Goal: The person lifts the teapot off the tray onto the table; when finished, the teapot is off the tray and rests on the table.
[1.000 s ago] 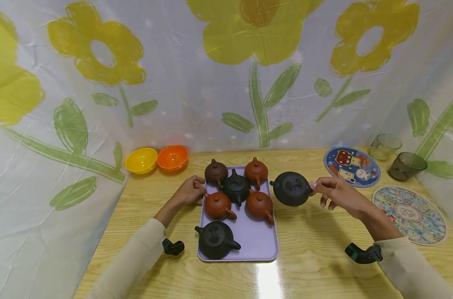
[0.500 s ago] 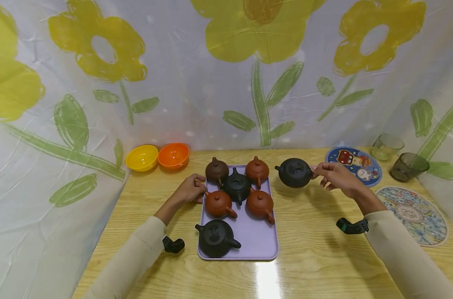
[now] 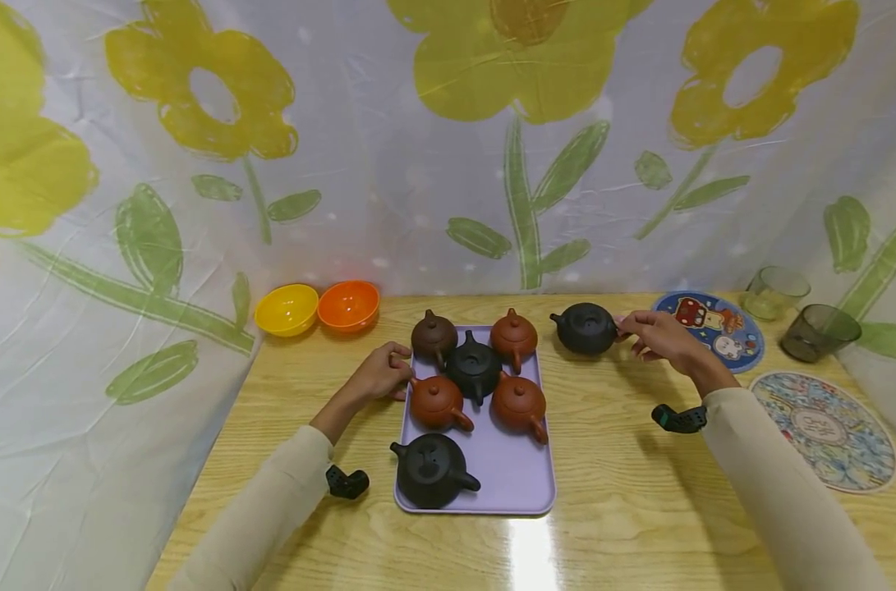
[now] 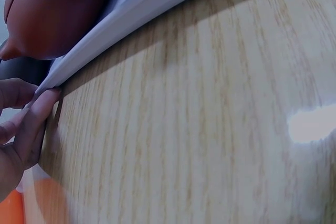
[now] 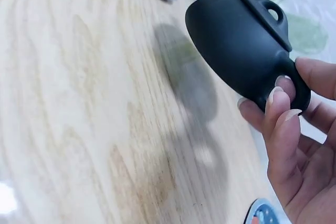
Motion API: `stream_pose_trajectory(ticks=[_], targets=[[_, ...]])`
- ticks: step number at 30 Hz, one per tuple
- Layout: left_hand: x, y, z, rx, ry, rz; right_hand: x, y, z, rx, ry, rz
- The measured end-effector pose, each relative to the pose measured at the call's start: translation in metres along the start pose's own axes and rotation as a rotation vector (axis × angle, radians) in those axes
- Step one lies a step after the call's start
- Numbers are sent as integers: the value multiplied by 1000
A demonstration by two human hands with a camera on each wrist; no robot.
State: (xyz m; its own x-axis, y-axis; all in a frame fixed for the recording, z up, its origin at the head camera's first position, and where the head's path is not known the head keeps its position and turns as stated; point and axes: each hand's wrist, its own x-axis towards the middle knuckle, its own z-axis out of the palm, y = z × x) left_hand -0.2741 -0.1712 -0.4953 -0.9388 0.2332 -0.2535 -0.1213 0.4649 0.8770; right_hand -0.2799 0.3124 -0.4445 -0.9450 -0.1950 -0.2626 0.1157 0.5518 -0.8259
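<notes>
My right hand [image 3: 663, 338] pinches the loop handle of a black teapot [image 3: 585, 329], spout pointing left. The right wrist view shows this teapot [image 5: 236, 43] above the table, its shadow apart below it. My left hand [image 3: 379, 373] is at the left edge of a lilac tray [image 3: 507, 480]; in the left wrist view its thumb and fingers pinch the tray's rim [image 4: 100, 38]. On the tray stand a dark brown teapot [image 3: 434, 336], a black teapot [image 3: 473, 369], a larger black teapot [image 3: 430, 469] and three reddish-brown teapots [image 3: 518, 404].
Yellow [image 3: 287, 312] and orange [image 3: 349, 308] bowls stand at the back left. At the right lie a blue round mat [image 3: 743, 324] and a patterned round mat [image 3: 824, 431], beside two tinted glasses [image 3: 820, 332]. A flowered curtain [image 3: 388, 164] hangs behind the wooden table [image 3: 603, 509].
My right hand has carried the black teapot farther back on the table, and the teapot now looks more level. My left hand stays at the tray's edge.
</notes>
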Motion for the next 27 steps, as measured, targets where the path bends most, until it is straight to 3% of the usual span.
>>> stream_pose_trajectory(ticks=[11, 27], targets=[[0, 0, 0, -20, -4, -7, 26, 2, 3, -6, -23, 0], [-2, 4, -1, -11, 0, -5, 46, -15, 9, 97, -97, 63]])
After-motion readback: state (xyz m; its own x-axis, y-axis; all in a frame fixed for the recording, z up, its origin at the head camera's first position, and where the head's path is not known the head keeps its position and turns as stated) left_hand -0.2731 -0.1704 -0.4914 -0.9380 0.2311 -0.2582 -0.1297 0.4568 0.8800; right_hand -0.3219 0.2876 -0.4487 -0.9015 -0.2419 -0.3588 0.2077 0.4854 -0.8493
